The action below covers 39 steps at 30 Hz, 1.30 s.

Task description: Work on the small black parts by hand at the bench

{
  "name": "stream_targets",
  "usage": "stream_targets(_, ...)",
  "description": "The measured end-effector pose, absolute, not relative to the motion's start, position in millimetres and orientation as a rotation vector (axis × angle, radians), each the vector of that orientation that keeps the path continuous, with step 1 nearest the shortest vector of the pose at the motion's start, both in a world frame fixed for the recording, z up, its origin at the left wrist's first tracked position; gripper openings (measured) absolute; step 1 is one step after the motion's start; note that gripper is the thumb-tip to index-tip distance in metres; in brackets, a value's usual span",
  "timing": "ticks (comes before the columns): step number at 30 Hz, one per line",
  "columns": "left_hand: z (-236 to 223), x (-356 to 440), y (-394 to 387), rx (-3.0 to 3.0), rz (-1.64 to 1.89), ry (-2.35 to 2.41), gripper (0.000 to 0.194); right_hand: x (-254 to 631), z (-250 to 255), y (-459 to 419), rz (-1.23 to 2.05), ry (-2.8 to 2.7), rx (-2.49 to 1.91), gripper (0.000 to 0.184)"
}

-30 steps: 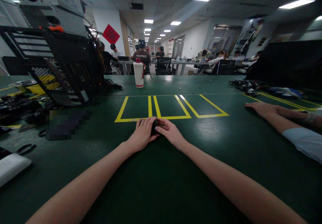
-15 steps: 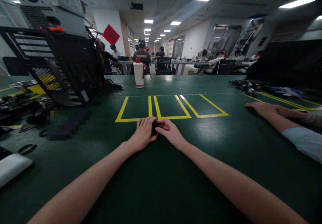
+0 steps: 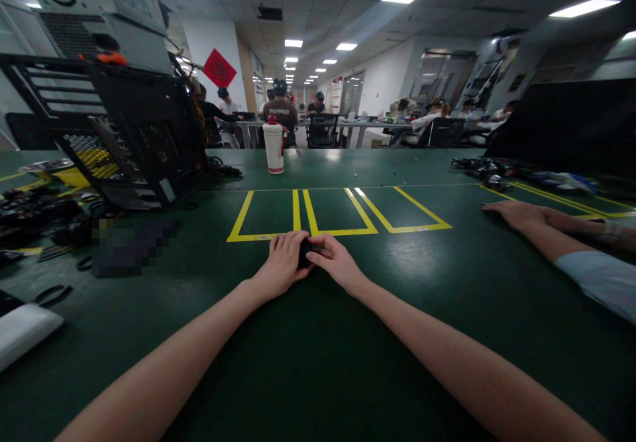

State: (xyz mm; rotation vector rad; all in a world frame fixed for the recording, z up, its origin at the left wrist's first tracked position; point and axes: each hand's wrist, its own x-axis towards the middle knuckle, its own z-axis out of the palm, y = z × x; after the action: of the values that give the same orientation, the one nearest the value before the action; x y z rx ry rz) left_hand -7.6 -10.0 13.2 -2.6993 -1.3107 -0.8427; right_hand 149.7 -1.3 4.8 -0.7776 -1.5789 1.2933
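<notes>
Between my two hands sits a small black object (image 3: 305,254), mostly covered by fingers, so its kind cannot be made out. My left hand (image 3: 284,260) wraps round its left side, fingers over the top. From the right, my right hand (image 3: 335,260) grips it with thumb and fingertips. Both hands rest low over the green table (image 3: 318,349), just in front of the yellow tape outlines (image 3: 342,232).
A white bottle with a red lid (image 3: 274,147) stands beyond the tape. At left are a black computer case (image 3: 144,137), a power supply (image 3: 114,14) and cables (image 3: 30,210). Another person's arm (image 3: 541,223) lies on the table at right, near small metal parts (image 3: 494,173).
Both hands keep their hold on the black object, with hardly any visible movement. The other person's arm at right has shifted very slightly left.
</notes>
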Motion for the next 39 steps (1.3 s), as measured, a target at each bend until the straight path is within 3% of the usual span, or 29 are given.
stream_targets(6, 10.3, -7.7, -7.9, -2.7, -0.883, -1.317, 0.055, 151.1, 3.6, 1.2, 1.295, -1.615, -0.822, 0.037)
stream_targets(16, 5.9, -6.0, -6.3, -2.661, -0.884, -1.341, 0.056, 148.8, 5.4, -1.2, 1.285, -1.603, -0.741, 0.029)
stream_targets(23, 5.1, -7.6, -5.9, -2.658, -0.87, -1.344, 0.058, 150.4, -0.4, 5.2, 1.323, -1.581, -0.831, 0.039)
stream_targets(33, 6.0, -6.9, -5.7, -2.655, -0.89, -1.329, 0.055, 148.8, 3.4, 0.4, 1.289, -1.569, -0.747, 0.025)
stream_targets(39, 12.6, -7.4, -10.6, -2.699, -0.836, -1.351, 0.055, 150.4, 3.5, 1.7, 1.304, -1.596, -0.825, 0.035)
